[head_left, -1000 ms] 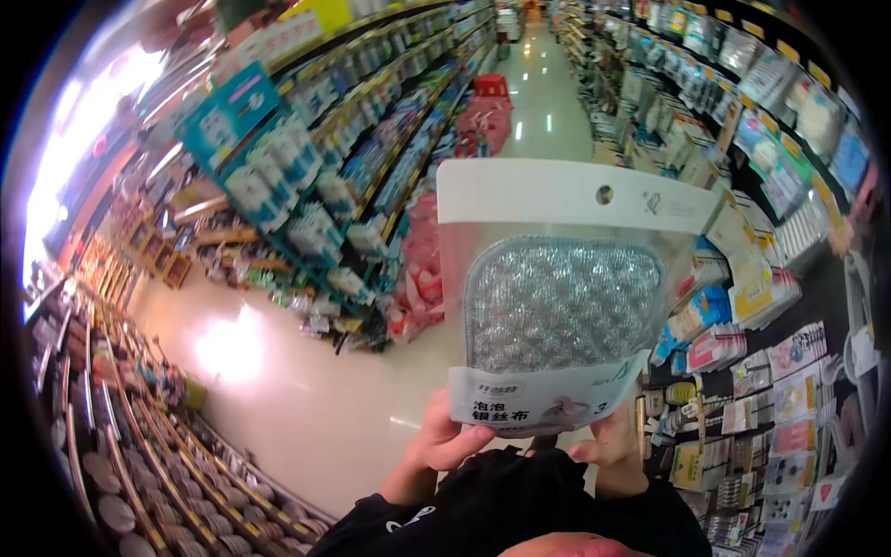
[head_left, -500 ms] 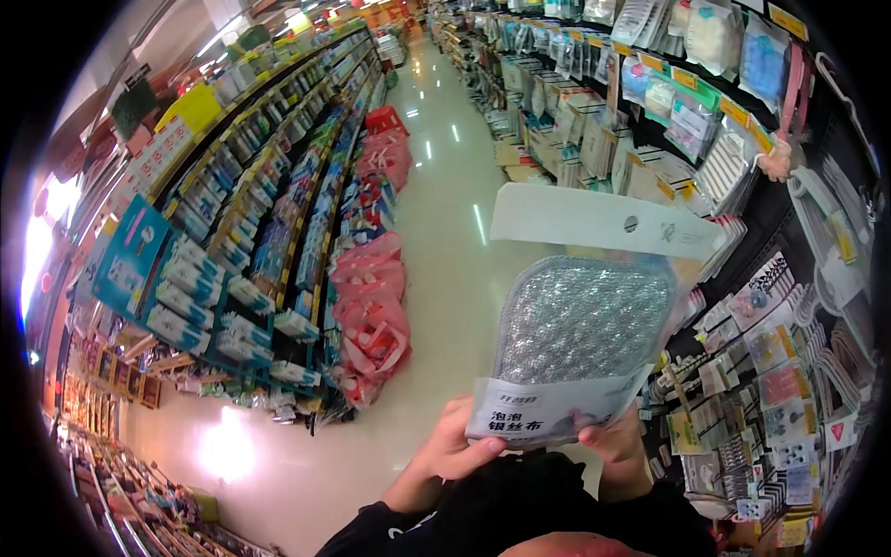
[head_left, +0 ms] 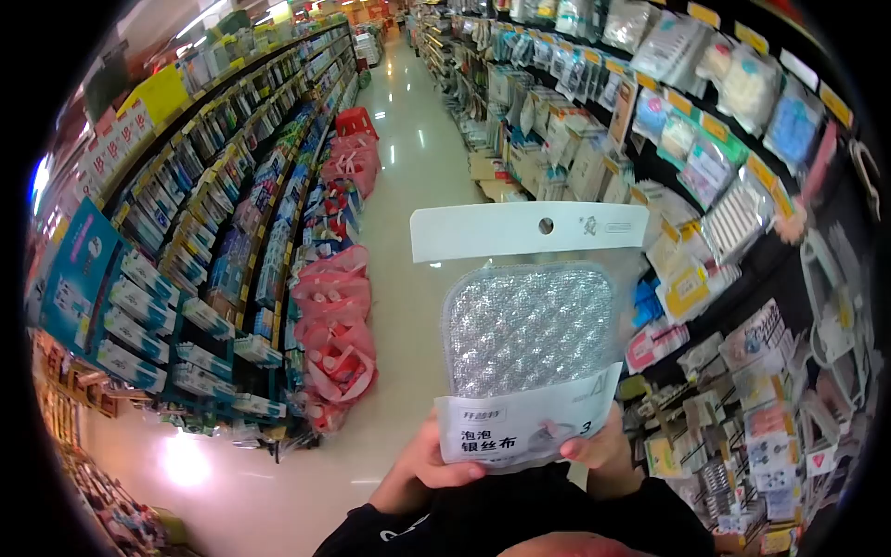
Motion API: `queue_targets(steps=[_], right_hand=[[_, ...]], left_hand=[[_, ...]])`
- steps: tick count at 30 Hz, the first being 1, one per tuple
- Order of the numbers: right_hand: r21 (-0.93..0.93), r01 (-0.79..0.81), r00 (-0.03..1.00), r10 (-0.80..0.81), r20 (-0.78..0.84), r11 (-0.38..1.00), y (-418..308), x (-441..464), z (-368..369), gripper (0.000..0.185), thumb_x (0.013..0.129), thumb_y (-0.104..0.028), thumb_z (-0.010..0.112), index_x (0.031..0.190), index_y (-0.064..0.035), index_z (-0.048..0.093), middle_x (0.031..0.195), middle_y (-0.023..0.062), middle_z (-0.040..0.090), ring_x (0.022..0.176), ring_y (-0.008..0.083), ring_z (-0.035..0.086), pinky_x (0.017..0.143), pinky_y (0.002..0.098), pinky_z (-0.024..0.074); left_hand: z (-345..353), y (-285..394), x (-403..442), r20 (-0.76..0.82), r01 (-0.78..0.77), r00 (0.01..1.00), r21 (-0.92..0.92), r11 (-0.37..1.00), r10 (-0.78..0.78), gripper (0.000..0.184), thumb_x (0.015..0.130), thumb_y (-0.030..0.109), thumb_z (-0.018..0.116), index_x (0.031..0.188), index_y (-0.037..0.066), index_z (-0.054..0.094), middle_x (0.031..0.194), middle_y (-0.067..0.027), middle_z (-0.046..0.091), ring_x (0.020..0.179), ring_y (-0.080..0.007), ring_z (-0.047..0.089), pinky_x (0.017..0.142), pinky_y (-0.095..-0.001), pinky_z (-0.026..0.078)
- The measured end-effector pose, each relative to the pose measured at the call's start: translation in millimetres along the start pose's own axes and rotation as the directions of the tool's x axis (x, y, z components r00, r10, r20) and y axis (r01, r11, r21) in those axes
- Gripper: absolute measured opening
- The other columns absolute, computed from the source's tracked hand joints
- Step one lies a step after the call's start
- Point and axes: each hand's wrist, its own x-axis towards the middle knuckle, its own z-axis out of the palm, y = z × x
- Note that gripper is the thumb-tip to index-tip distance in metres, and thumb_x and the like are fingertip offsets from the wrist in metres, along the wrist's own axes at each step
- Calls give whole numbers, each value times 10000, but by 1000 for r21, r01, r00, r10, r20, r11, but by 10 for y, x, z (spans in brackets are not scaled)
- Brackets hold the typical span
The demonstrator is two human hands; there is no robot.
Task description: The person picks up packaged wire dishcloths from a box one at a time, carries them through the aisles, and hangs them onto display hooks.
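L hand (head_left: 438, 462) & R hand (head_left: 601, 453) pinch lower edge of silver cloth pkt (head_left: 529, 330), near centre, w/ pink bags (head_left: 336, 357) farther left & hanging pkts (head_left: 768, 418) on right

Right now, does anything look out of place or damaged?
The pink bags look somewhat odd, bulging untidily into the left side of the aisle. The packaged silver pad, held by the left hand and right hand, shows no visible damage.
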Motion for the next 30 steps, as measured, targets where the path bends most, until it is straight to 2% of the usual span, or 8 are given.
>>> queue_targets(steps=[3,5,9,11,15,17,22,30], right_hand=[[71,-102,995,103,-11,992,179,362,72,634,781,-32,699,1305,86,363,1238,171,535,1148,226,514,974,356,396],[165,-31,999,25,36,986,355,661,125,679,754,-27,723,1314,83,355,1243,174,530,1158,224,504,987,359,383],[124,-128,985,112,129,984,549,1142,216,752,721,-31,756,1332,76,330,1262,170,512,1169,221,492,992,360,375],[159,-263,964,252,87,952,644,1328,278,921,602,-127,872,1317,96,336,1213,186,544,1128,237,526,956,362,417],[141,-266,963,257,81,954,836,1604,230,925,599,-129,874,1317,98,337,1215,189,543,1121,231,528,950,359,419],[106,-242,961,223,163,965,932,1670,105,865,679,-92,818,1352,67,298,1317,155,453,1186,217,468,989,355,366],[2,-113,993,112,33,994,1045,1891,-136,757,671,-228,839,1245,83,455,1233,147,534,1126,226,522,946,343,397],[-41,41,995,-44,-92,998,1235,2269,-779,602,690,-329,815,1082,73,596,1087,144,629,1003,241,601,868,341,452]], left_hand=[[-394,14,36,-34,-9,999,-34,999,8,406,729,181,703,1041,-63,614,1119,-205,609,1058,-327,582,933,-406,409],[-629,74,81,-77,-31,997,-42,999,28,400,722,189,711,1025,-57,624,1100,-196,619,1046,-325,586,931,-405,410],[-1063,219,122,-179,-84,980,22,996,87,395,716,196,716,1006,-59,631,1070,-190,632,1022,-319,592,908,-401,427],[-1252,277,151,-194,-108,974,47,993,115,392,714,198,716,997,-61,634,1062,-190,634,1017,-317,593,903,-397,432],[-1498,289,301,-257,-110,960,2,994,107,395,715,199,723,990,-71,636,1070,-191,632,1014,-301,597,899,-387,437],[-1588,266,399,-263,-99,961,-33,995,87,400,719,199,726,995,-75,634,1074,-190,632,1009,-293,601,896,-382,440],[-1755,111,680,-205,-41,979,-275,961,-17,489,729,124,733,1124,-104,557,1097,-184,626,990,-242,613,880,-350,460],[-2034,-322,1412,-122,41,990,-206,978,-67,556,714,140,770,1155,-104,536,1094,-181,629,994,-234,610,875,-348,463]])
